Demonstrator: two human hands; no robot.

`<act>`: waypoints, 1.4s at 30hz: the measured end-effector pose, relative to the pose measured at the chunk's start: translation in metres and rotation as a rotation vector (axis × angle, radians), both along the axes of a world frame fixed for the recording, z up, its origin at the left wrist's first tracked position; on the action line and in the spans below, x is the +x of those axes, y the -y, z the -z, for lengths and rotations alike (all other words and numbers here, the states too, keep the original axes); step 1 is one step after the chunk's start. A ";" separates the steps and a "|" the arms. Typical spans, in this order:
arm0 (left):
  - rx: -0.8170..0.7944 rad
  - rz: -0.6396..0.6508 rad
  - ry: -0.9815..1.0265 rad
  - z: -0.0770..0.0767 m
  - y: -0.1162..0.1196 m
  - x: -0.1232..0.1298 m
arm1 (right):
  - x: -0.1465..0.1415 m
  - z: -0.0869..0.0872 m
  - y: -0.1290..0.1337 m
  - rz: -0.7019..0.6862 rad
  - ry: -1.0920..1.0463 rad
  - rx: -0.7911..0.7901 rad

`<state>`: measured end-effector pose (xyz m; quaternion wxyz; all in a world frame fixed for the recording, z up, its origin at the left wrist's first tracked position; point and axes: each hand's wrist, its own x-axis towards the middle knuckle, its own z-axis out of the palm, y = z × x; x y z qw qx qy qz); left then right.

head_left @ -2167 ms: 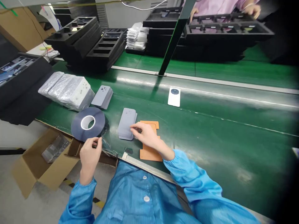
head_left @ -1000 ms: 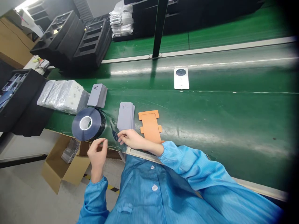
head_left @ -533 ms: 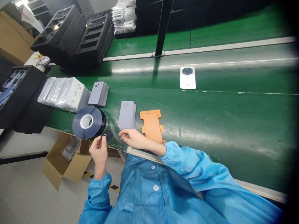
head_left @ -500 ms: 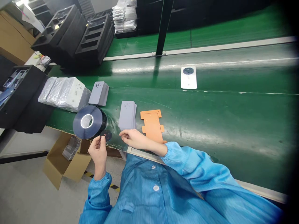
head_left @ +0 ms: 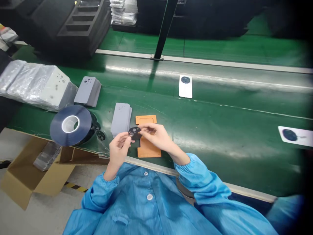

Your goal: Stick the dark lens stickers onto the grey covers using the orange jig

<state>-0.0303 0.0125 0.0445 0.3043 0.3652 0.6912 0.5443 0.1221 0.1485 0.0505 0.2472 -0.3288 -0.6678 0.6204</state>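
Observation:
A round black disc with holes (head_left: 134, 133) is pinched between my two hands. My left hand (head_left: 119, 149) grips its left edge and my right hand (head_left: 157, 136) its right edge, the fingers of both closed on it. Beneath my right hand lies an orange fixture plate (head_left: 149, 148), partly hidden. Just left of it stands a stack of grey phone-shaped plates (head_left: 120, 118). Further left, a large roll of dark film (head_left: 56, 125) rests near the table edge, with more black discs (head_left: 100, 135) beside it.
Another grey stack (head_left: 86, 90) and plastic-wrapped white plates (head_left: 49, 86) stand at the left. White plates with dark discs lie further back (head_left: 185, 89) and at the far right (head_left: 297, 135). Black foam trays (head_left: 80, 26) rise behind. An open carton (head_left: 26, 169) sits below the edge.
Both hands have come together over the orange fixture, and the disc moved right with my left hand. My right hand now grips it too. The view shifted, and a second white plate shows at right.

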 end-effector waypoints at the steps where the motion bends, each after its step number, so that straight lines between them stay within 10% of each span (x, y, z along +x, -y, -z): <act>1: 0.021 0.030 -0.083 0.003 -0.005 0.004 | 0.007 0.004 -0.006 0.065 0.024 0.008; 11: -0.122 0.265 -0.682 0.027 -0.023 0.028 | 0.028 0.041 -0.029 0.223 0.188 0.096; 42: -0.233 0.414 -0.963 0.018 -0.037 0.030 | 0.024 0.031 -0.026 0.181 0.439 0.444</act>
